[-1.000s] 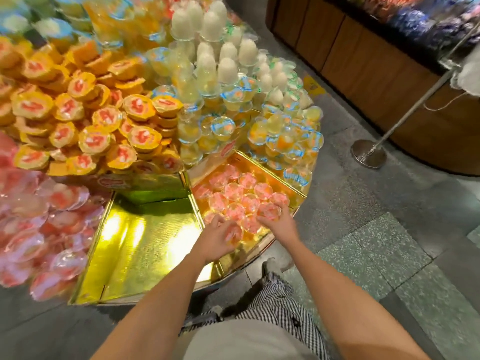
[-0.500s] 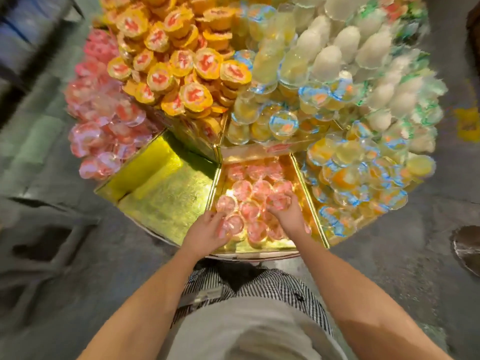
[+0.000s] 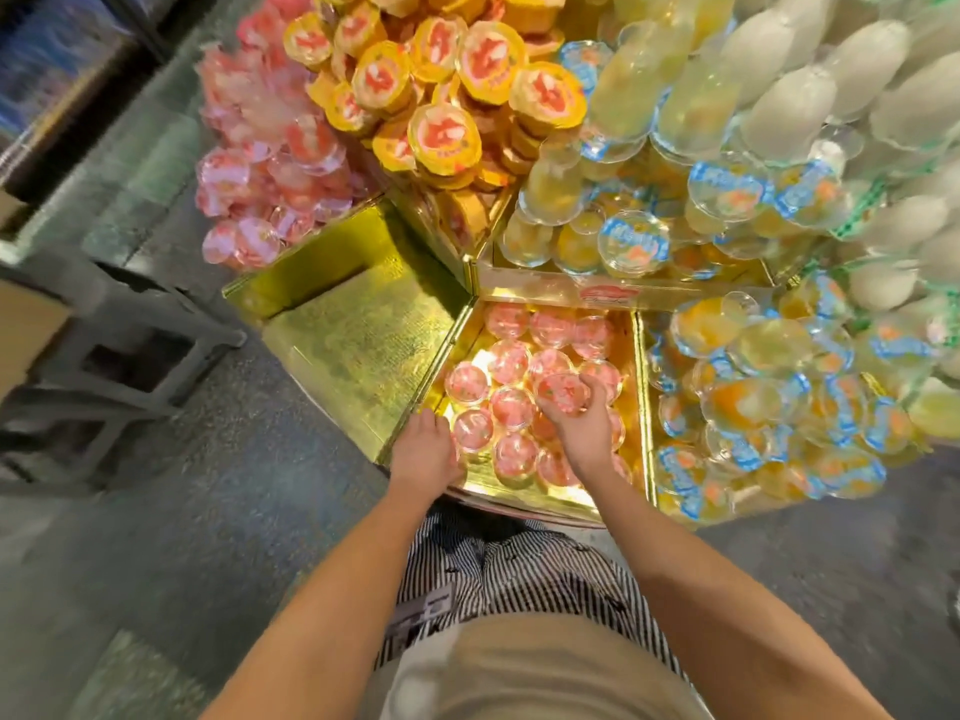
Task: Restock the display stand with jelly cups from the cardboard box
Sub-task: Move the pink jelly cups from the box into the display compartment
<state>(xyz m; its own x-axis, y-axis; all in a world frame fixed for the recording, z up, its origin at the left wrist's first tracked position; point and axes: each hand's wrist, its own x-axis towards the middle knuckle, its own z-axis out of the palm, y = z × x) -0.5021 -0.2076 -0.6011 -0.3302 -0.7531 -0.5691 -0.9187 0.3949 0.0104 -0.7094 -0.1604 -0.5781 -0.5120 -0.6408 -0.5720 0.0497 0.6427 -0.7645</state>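
The display stand has gold-lined compartments (image 3: 640,387). The one in front of me holds several pink jelly cups (image 3: 511,362) lying lid up. My right hand (image 3: 582,428) is over its middle, and its fingers grip one pink cup (image 3: 562,392) that sits on top of the others. My left hand (image 3: 423,452) rests at the compartment's front-left corner against another pink cup (image 3: 471,431). Its fingers bend down out of sight. A tan cardboard box (image 3: 28,330) shows partly at the left edge.
A gold compartment (image 3: 358,345) to the left holds no cups. Heaps of pink (image 3: 270,163), orange-lidded (image 3: 444,132), blue-labelled yellow (image 3: 737,407) and white (image 3: 789,111) jellies surround it. A grey plastic stool (image 3: 114,356) stands on the floor at left, under the box.
My view has swung left, bringing the stool and box into sight. My right hand stays over the pink cups, gripping one. My left hand has slid to the compartment's front-left corner.
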